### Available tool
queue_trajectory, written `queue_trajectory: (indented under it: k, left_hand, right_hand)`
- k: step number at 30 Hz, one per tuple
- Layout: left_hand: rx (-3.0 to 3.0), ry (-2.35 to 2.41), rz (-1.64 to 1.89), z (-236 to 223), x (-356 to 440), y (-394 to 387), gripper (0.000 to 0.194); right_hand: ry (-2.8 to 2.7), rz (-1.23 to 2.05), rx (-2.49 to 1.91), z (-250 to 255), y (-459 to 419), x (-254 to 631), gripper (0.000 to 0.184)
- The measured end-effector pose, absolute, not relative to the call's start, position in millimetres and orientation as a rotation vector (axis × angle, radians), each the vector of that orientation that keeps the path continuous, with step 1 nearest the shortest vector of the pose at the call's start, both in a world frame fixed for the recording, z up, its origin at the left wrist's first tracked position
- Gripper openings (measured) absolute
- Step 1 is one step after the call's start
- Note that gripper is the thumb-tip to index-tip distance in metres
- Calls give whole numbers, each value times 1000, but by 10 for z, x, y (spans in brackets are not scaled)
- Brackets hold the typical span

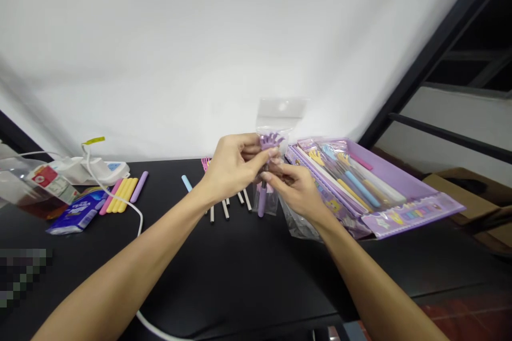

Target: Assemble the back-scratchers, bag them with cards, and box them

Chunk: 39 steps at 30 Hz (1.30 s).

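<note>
Two bare forearms reached over a black counter (240, 266) toward a white wall. The left hand (234, 165) and the right hand (294, 186) met above the counter's middle, both closed around a clear plastic sleeve (276, 117) standing upright between them. Inside the sleeve sat a purple pen (263, 197) topped with a small purple hand shape; the fingers covered its middle, so only the top and lower barrel showed.

Just right of the hands lay an open purple display box (400, 208), tilted, holding more sleeved pens in blue, yellow and white. Behind the hands, loose pens lay partly hidden on the counter. At far left lay pink, yellow and purple pen barrels (122, 194) beside a blue packet (76, 213), a white cable (120, 197), and a clear container (24, 186) cut off by the edge. A blurred patch covered the lower left corner.
</note>
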<state>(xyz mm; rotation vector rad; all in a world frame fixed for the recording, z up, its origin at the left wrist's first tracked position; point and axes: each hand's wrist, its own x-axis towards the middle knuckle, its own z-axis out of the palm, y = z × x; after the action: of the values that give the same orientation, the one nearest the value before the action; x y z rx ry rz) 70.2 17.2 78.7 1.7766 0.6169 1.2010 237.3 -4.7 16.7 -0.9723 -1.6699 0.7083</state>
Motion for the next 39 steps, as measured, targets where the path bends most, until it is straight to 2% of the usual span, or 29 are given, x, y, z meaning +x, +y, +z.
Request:
queue_trajectory:
  k: [4, 13, 29, 35, 37, 39]
  left_hand:
    - [1825, 583, 1174, 797, 777, 170, 19]
    - [1875, 617, 1157, 767, 783, 200, 26]
    - [1867, 637, 1199, 686, 744, 226, 18]
    - [1780, 639, 1209, 672, 745, 226, 23]
    - [1700, 633, 1230, 695, 732, 255, 23]
    - [1561, 607, 1325, 724, 695, 309, 25]
  right_hand:
    - [-1742, 541, -946, 221, -80, 2437, 32]
    - [-1814, 404, -954, 226, -86, 2483, 35]
    - [-1874, 440, -1041, 189, -87, 2475, 43]
    - [-1899, 384, -1040, 183, -64, 2467, 37]
    - [-1873, 432, -1096, 183, -42, 2482, 33]
    - [-1845, 543, -1161, 193, -25, 2509, 37]
